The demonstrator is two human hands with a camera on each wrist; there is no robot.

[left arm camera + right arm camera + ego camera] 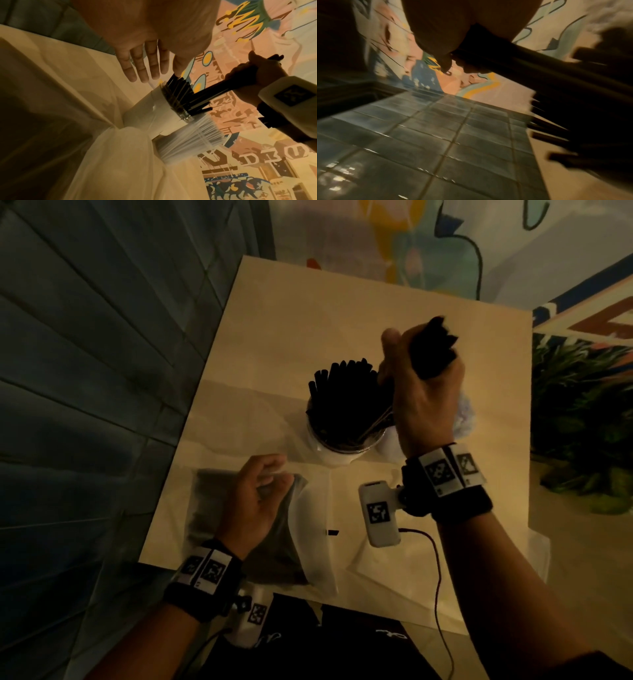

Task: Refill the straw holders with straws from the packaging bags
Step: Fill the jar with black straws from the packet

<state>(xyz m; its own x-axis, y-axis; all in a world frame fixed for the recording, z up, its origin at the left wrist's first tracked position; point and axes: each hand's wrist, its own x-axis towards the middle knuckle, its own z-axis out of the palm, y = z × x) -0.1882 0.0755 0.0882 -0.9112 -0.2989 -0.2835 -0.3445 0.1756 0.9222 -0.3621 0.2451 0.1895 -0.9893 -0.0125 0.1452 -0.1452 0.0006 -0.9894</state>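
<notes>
A pale bench (pixel 274 337) is backed by dark tiles (pixel 85 371) and a painted wall (pixel 376 234); a plant (pixel 582 412) sits at right. A packaging bag (pixel 274 542) of dark straws is lain flat near the front edge, under the left hand (pixel 253 501), fingers loosely curled. A white straw holder (pixel 337 453) is packed with black straws (pixel 342 395). A clear-straw holder (pixel 188 143) is just beside it. A straw bundle (pixel 433 350) is gripped in the right hand (pixel 424 392) over the holder.
</notes>
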